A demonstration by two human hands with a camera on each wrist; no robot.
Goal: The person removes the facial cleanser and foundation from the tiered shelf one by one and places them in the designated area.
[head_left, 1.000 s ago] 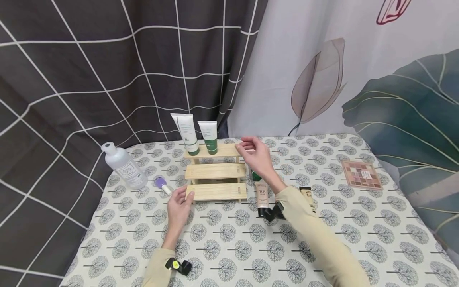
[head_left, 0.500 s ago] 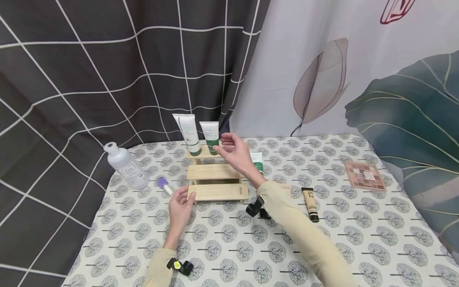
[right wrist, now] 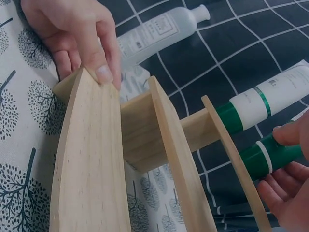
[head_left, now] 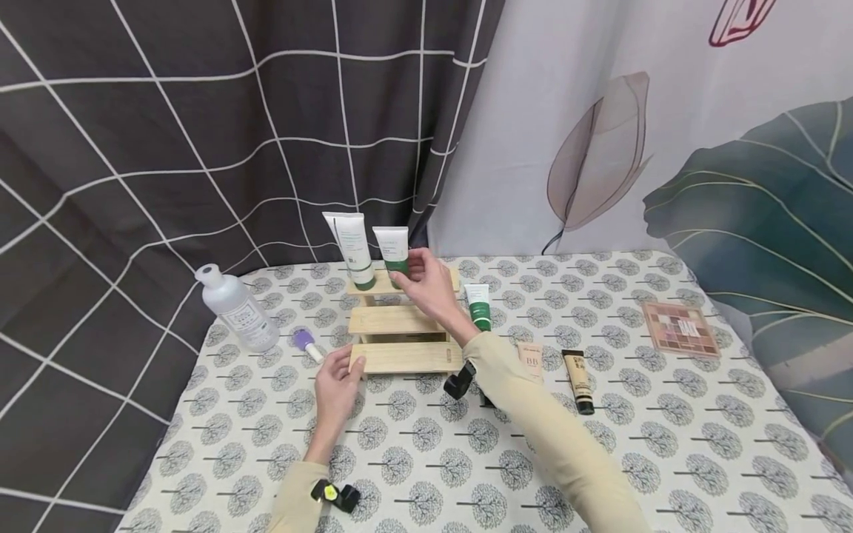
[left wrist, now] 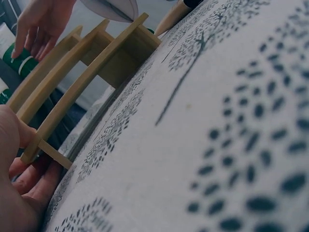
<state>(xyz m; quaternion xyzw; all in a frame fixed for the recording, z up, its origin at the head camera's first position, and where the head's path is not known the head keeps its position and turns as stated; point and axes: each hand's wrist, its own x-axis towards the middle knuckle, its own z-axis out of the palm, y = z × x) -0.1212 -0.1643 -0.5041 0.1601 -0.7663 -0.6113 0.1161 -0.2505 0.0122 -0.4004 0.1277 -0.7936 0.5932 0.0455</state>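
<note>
Someone's left hand [head_left: 336, 385] pinches the near left corner of a smooth, pale wooden stand [head_left: 403, 357] with three long, flat steps, thumb on top and fingers below. The right hand [head_left: 429, 285] reaches over to the top step, thumb and fingers bent around the green bottom part of a small white-and-green tube [head_left: 392, 243]. That tube stands upright there, beside a taller white tube [head_left: 352, 248] with a green end. To the right, a short white-and-green tube [head_left: 478, 303], a pink BB tube [head_left: 531, 359] and a gold tube [head_left: 578, 381] with a black cap are on the tree-print surface [head_left: 420, 459]. A flat, square palette [head_left: 681, 328] holds little pink and brown blocks. On the left are a pale, round-sided bottle [head_left: 238, 307] and a white stick with a purple end [head_left: 307, 344].
</note>
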